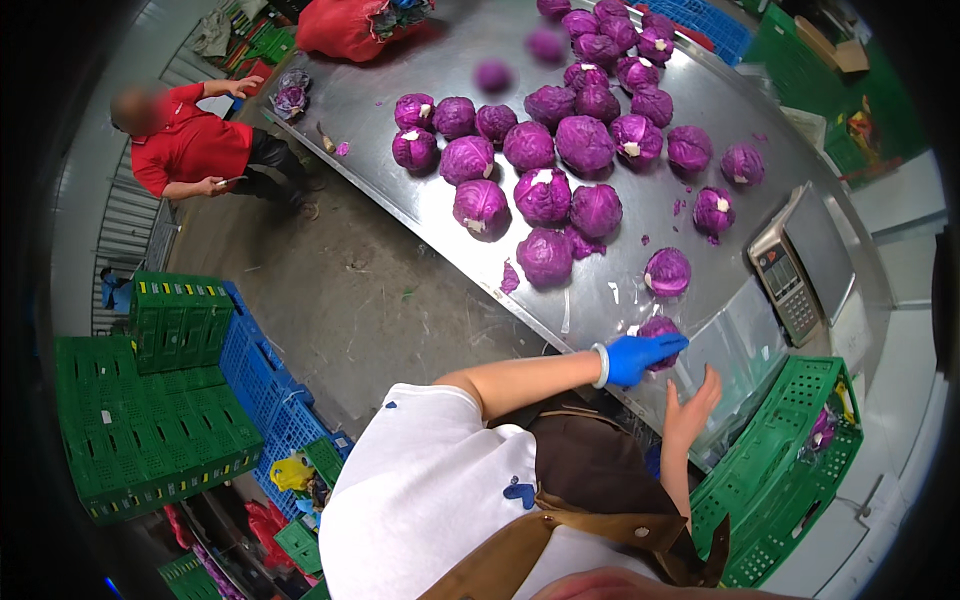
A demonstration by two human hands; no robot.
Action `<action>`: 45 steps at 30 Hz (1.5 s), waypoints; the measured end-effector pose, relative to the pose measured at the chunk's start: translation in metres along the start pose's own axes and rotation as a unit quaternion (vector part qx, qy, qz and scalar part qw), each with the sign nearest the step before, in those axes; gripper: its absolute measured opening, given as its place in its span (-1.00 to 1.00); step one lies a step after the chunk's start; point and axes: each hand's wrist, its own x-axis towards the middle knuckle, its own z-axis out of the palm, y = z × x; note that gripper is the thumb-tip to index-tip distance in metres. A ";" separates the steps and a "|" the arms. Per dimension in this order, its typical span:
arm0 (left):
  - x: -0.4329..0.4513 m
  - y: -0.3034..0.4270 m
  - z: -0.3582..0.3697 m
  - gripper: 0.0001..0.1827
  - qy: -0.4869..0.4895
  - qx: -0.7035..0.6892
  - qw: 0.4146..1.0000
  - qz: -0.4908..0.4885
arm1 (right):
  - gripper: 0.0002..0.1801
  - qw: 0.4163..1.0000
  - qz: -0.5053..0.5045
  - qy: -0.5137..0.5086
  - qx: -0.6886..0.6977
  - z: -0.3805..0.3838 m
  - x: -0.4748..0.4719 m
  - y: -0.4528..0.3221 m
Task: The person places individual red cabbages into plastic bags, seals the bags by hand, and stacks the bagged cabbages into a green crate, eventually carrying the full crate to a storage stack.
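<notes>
My left hand (636,360), in a blue glove, rests against the side of a red cabbage (660,330) at the near edge of the steel table (450,255). Clear plastic film lies around that cabbage. My right hand (694,397) is bare, its fingers apart and nothing in it, just above a stack of clear plastic bags (735,352). Another red cabbage (667,271) sits a little farther off. Many more red cabbages (543,196) cover the middle and far part of the table, with torn purple leaves among them.
A digital scale (802,262) stands at the right, above a green crate (780,465) holding a wrapped cabbage (822,429). At the far left, a person in red (199,142) holds a knife (229,181). Green crates (157,420) stand stacked at lower left; a red sack (337,30) lies on the table.
</notes>
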 end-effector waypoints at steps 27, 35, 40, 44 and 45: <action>-0.130 0.044 0.060 -0.33 0.259 0.119 0.942 -0.178 | -0.73 0.983 0.015 -0.175 -0.045 -0.051 -0.096 0.075; -0.125 -0.012 0.057 -0.31 0.184 -0.145 0.934 -0.269 | -0.71 0.936 -0.278 -0.110 0.187 -0.044 -0.078 -0.038; -0.113 0.038 0.027 -0.34 0.184 -0.363 0.856 -0.318 | -0.80 0.962 -0.221 -0.082 0.138 -0.016 -0.059 -0.052; -0.119 0.045 0.022 -0.38 0.171 -0.329 0.857 -0.359 | -0.80 0.956 -0.241 -0.127 0.108 0.004 -0.062 -0.054; -0.118 0.047 0.021 -0.39 0.175 -0.348 0.845 -0.367 | -0.80 0.953 -0.252 -0.135 0.103 0.011 -0.060 -0.058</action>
